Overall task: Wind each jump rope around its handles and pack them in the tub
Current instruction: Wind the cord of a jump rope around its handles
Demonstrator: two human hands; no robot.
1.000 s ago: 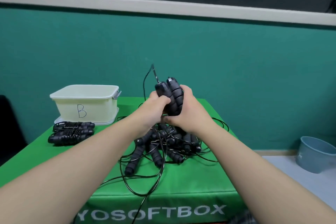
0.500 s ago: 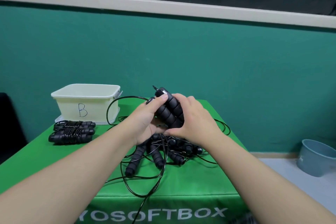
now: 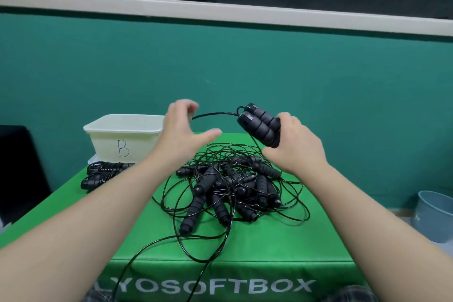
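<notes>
Black paired handles (image 3: pixel 261 126) gripped in right hand (image 3: pixel 294 148); left hand (image 3: pixel 182 130) spread, beside cord (image 3: pixel 213 114).

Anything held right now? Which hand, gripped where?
The right hand grips a pair of black handles side by side around their lower ends. The left hand looks open near the cord; blur hides any contact.

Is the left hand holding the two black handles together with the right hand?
No, only the right hand grips the pair of handles; the left hand is apart from them, fingers spread.
</notes>
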